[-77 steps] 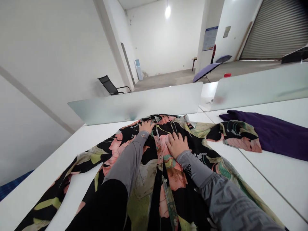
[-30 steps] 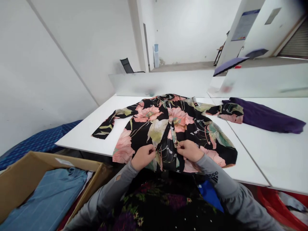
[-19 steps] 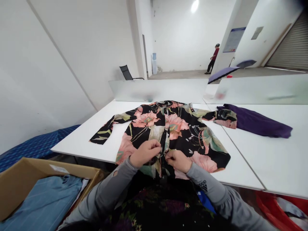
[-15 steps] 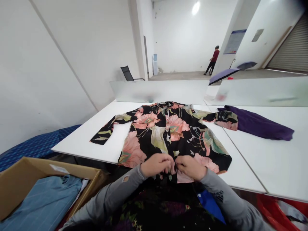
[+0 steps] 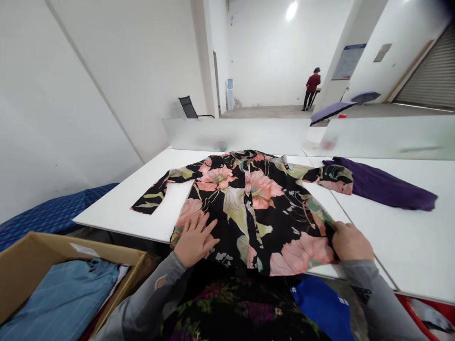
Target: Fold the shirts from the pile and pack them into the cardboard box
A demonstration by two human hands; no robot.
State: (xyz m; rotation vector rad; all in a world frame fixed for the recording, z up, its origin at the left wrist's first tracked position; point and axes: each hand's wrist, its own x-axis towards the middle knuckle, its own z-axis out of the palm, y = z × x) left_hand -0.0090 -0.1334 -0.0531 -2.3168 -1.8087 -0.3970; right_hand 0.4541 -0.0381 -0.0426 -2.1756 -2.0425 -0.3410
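Note:
A black shirt [image 5: 227, 227] with large pink flowers lies spread on the white table, its collar at the far side and both sleeves out to the sides. Flat on its lower left front rests my left hand [image 5: 195, 238], fingers spread. My right hand [image 5: 351, 241] pinches the shirt's right side edge near the hem, thumb and fingers closed on the cloth. The front placket runs down the middle, and the hem hangs at the table's near edge. One cuff touches a folded purple garment [image 5: 387, 187] on the right.
A cardboard box [image 5: 131, 253] with a folded blue garment [image 5: 67, 298] stands at the lower left. Frosted panels [image 5: 241, 135] line the far edge of the table [image 5: 117, 208]. A red bag [image 5: 423, 308] is low on the right. A person [image 5: 312, 89] stands far back.
Both hands have left the middle of the hem and moved apart. My left hand now lies flat on the left front; my right hand has taken the right side edge. The hem looks straighter.

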